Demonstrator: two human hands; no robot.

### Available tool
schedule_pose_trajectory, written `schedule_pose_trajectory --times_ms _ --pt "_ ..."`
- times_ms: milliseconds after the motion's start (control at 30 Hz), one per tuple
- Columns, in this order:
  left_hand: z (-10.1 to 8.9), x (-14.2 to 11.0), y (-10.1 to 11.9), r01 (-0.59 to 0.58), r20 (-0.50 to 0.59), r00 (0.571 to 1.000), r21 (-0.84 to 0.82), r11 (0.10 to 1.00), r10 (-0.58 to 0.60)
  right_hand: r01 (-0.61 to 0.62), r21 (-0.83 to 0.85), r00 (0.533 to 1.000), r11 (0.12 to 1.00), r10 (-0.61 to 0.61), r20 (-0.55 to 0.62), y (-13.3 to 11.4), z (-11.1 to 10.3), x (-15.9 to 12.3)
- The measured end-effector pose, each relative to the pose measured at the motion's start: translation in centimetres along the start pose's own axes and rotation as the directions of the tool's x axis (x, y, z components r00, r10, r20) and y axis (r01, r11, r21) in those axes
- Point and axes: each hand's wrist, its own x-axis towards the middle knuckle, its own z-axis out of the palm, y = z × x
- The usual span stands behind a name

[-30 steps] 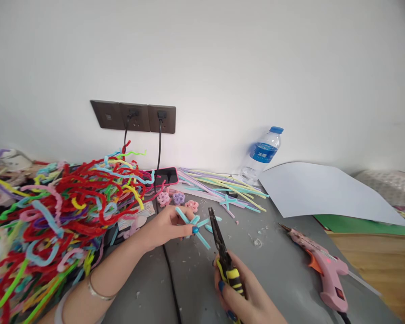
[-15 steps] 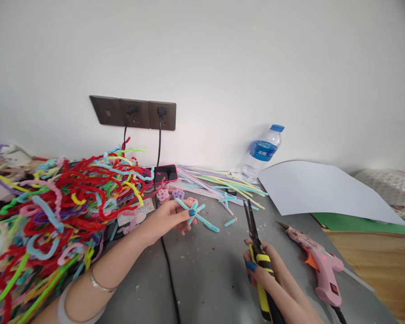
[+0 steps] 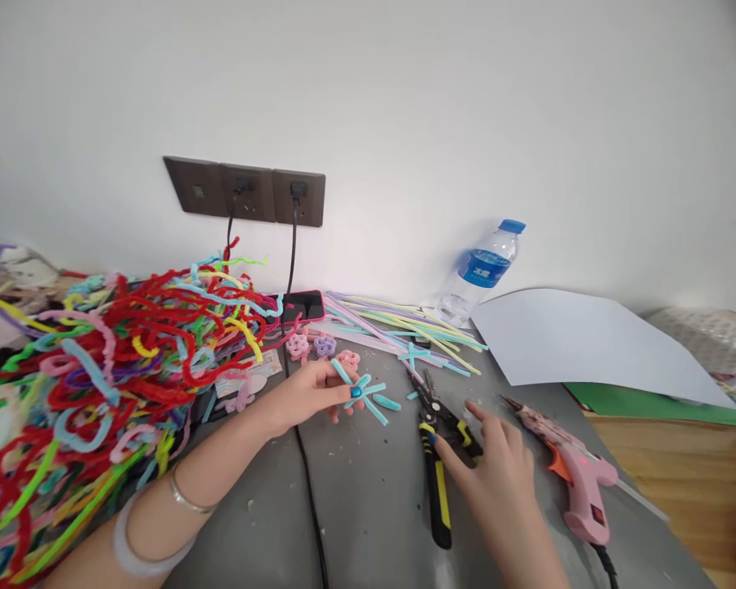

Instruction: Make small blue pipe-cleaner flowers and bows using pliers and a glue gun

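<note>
My left hand (image 3: 310,396) pinches a star-shaped bundle of light-blue pipe cleaners (image 3: 376,399) at its middle, the short arms sticking out to the right and up. The yellow-and-black pliers (image 3: 438,491) lie on the grey table with handles spread and jaws pointing away from me. Over their right handle hovers my right hand (image 3: 498,462), fingers apart; whether the thumb touches the tool I cannot tell. Just beyond the jaws rests another light-blue pipe cleaner cross (image 3: 412,353). Small pink and purple pipe cleaner flowers (image 3: 325,346) sit behind my left hand.
A tangled heap of coloured pipe cleaners (image 3: 159,352) covers the left side. Straight pastel pipe cleaners (image 3: 398,323), a phone (image 3: 303,306) and a leaning water bottle (image 3: 484,268) line the wall. At right are a pink glue gun (image 3: 585,495) and white paper (image 3: 589,339). A black cord (image 3: 310,499) crosses the table.
My right hand has let go of the pliers, which now lie on the table with handles apart. The blue pipe cleaner bundle in my left hand has turned, with its arms fanned differently.
</note>
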Motion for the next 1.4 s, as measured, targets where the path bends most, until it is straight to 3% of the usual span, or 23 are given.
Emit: schedule_pose_trajectory --times_ms 67,167,333,467,600,933,1167,1400 --pt "0.1 0.0 -0.2 0.009 0.006 1.000 0.022 1.000 -0.009 0.096 0.072 0.995 0.993 -0.093 -0.041 -1.5 -0.4 -0.1" --pt "0.3 0.0 -0.5 0.017 0.039 0.999 0.038 0.999 -0.018 0.203 0.336 0.971 0.920 -0.232 0.049 -5.1 -0.7 -0.6" --pt "0.8 0.0 -0.4 0.014 0.099 0.995 0.021 1.000 -0.016 0.185 0.479 0.943 0.858 -0.291 0.158 -8.8 0.7 -1.0" --pt "1.0 -0.1 -0.3 -0.022 0.070 0.997 -0.003 1.000 0.022 0.111 0.469 0.953 0.876 -0.227 0.199 -8.9 1.5 -0.9" --pt "1.0 0.1 -0.6 -0.056 0.072 0.996 0.030 0.998 0.054 0.111 0.445 0.965 0.889 -0.203 0.166 -8.4 1.9 -0.9" --pt "1.6 0.2 -0.5 -0.041 0.071 0.996 -0.061 0.997 0.045 0.256 0.531 0.941 0.808 -0.335 0.056 -7.8 2.4 -0.8" --pt "1.5 0.2 -0.3 -0.053 -0.003 0.999 -0.061 0.997 0.053 0.284 0.578 0.928 0.765 -0.372 0.035 -7.5 2.3 -0.7" --pt "1.5 0.2 -0.6 -0.055 0.024 0.998 -0.082 0.995 0.057 0.356 0.575 0.894 0.737 -0.447 0.020 -7.5 2.0 -0.7"
